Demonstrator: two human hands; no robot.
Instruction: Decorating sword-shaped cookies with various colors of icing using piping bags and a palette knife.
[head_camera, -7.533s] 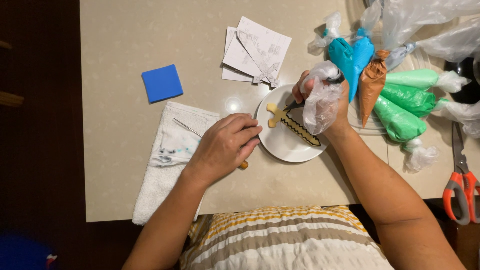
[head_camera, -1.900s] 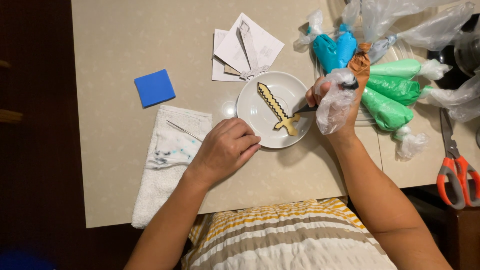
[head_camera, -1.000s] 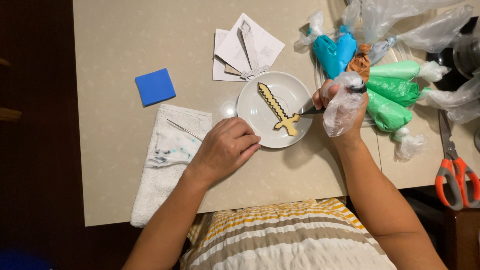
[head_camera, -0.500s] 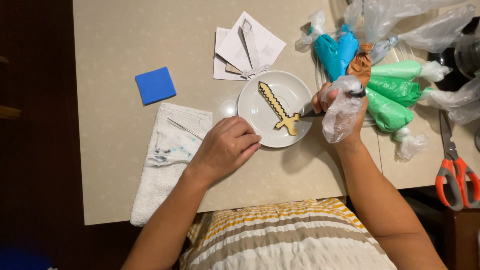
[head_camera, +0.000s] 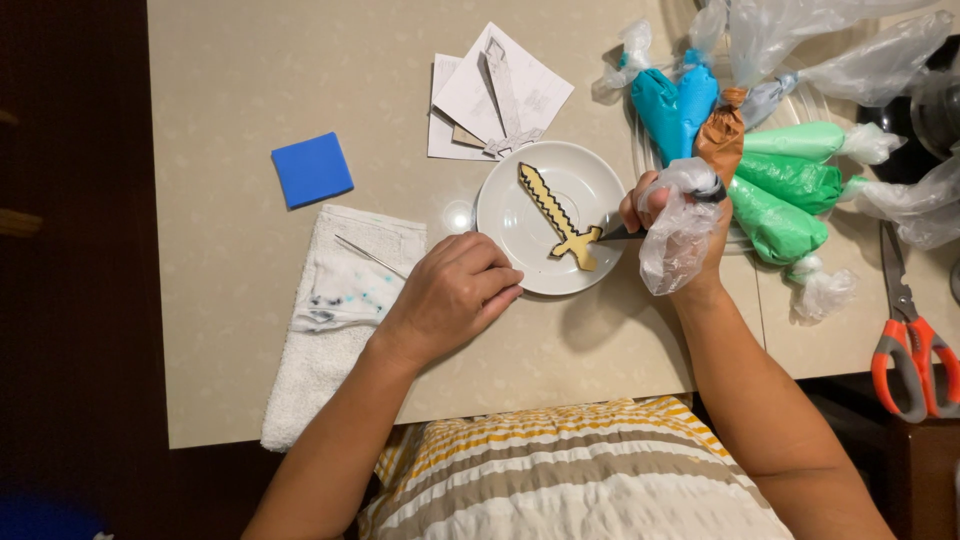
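My left hand (head_camera: 450, 295) is lying palm down with its fingers (head_camera: 492, 283) curled loosely under, knuckles facing up and the wrist straight. My left forearm is angling up from the lower left, bare to the elbow. My right hand (head_camera: 672, 222) is closing in a fist-like grip, fingers (head_camera: 640, 208) wrapping tightly, thumb side turned to the left. My right forearm is rising from the lower right, bare, with the wrist slightly bent inward.

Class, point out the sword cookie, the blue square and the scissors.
Sword cookie (head_camera: 551, 207): head view, middle of blade.
Blue square (head_camera: 312, 169): head view, centre of top face.
Scissors (head_camera: 915, 362): head view, orange handles.
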